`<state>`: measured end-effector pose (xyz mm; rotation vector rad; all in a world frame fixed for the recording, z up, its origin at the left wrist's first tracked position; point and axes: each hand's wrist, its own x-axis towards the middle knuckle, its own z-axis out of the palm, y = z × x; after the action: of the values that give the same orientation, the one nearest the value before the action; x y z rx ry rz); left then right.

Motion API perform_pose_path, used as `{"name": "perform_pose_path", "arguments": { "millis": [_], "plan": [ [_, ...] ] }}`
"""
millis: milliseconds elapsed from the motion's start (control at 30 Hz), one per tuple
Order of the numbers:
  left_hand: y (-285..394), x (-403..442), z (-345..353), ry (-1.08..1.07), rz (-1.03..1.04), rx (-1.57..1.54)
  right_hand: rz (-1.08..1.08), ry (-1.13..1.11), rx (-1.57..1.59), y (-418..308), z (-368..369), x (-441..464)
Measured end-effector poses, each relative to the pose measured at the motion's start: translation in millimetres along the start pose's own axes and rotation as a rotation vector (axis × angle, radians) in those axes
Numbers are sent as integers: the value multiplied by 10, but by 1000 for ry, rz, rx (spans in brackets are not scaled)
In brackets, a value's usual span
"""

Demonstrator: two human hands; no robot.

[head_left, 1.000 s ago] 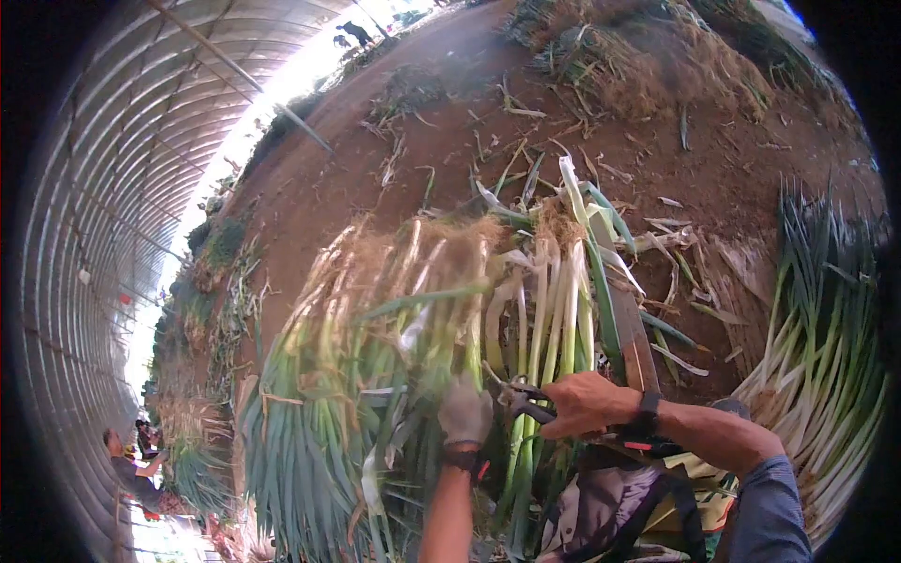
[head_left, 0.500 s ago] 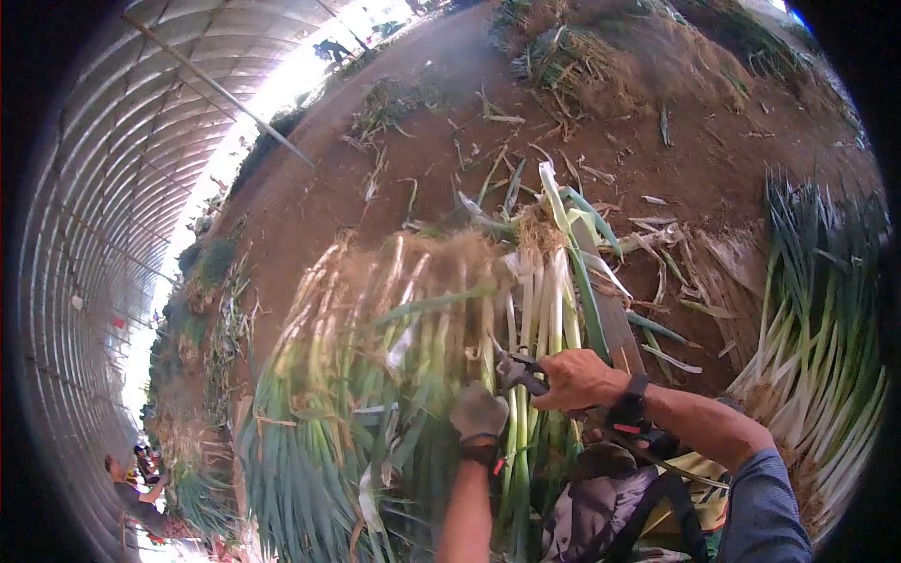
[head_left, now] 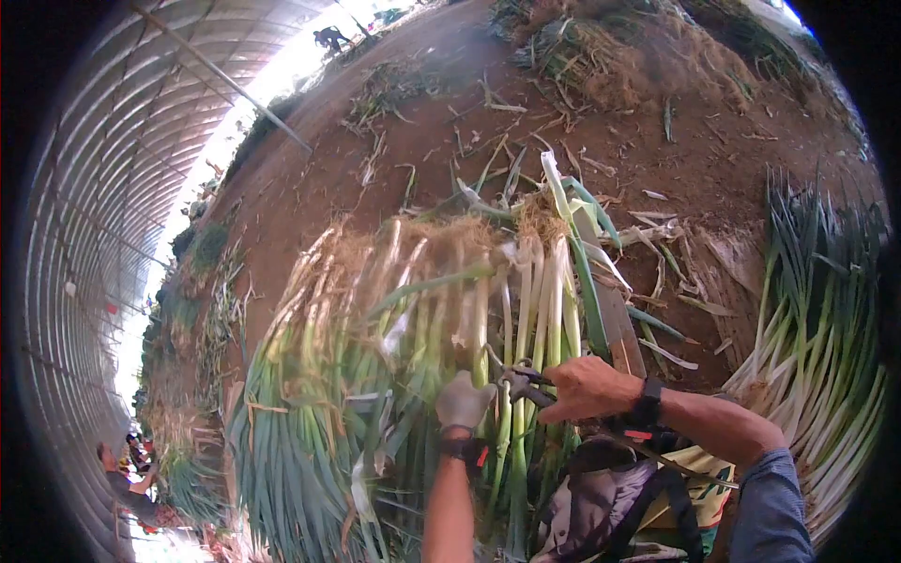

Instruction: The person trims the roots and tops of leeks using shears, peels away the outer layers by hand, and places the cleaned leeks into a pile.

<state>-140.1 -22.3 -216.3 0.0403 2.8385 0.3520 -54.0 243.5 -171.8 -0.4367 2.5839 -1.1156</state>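
A broad row of leeks or large green onions (head_left: 324, 394) lies side by side, roots pointing away and green leaves towards me. My left hand (head_left: 465, 402), in a grey glove, rests over the stalks near the row's right side. Its fingers curl under, so what they grip is hidden. Beside it, my right hand (head_left: 591, 387) is closed round a dark tool (head_left: 527, 381) with a thin hooked tip over the stalks; its exact kind is unclear. A few paler stalks (head_left: 542, 300) lie just beyond the tool.
Another pile of leeks (head_left: 817, 347) lies to the right. A wooden board (head_left: 619, 328) and loose leaf scraps lie on the soil (head_left: 413, 159). Rooty plant heaps (head_left: 610, 66) stand farther off. At lower left is another person (head_left: 131, 483) beside more leeks, under an arched tunnel roof (head_left: 122, 169).
My left hand has shifted slightly left and up. My right hand and the dark tool have moved a little right. The leek row has stayed in place.
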Motion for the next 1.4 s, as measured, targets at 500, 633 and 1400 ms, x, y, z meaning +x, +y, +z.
{"name": "perform_pose_path", "arguments": {
  "millis": [500,633,1400],
  "plan": [
    [-449,171,145,59,88,-339,41,39,-57,-70,-87,-34],
    [-553,271,279,92,175,-260,71,123,-71,50,-71,204],
    [-174,23,335,310,313,323,110,211,-75,361,-236,602]
  ]
}}
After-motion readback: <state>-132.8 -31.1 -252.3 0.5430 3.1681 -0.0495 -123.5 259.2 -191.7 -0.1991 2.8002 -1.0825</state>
